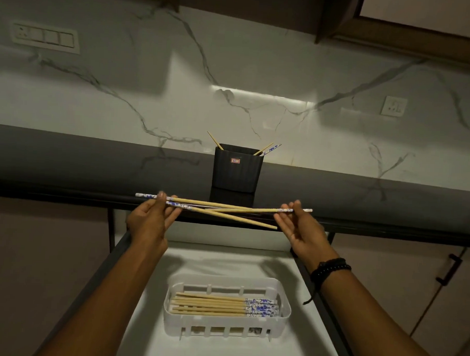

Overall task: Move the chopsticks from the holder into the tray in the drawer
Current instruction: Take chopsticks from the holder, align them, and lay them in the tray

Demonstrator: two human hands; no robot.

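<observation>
Chopsticks: three aloft, three in holder.

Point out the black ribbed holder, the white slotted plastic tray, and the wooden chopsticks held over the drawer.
black ribbed holder [238, 170]: head view, middle of its front wall.
white slotted plastic tray [217, 321]: head view, its near wall.
held wooden chopsticks [214, 204]: head view, bare shaft of the top stick.
</observation>
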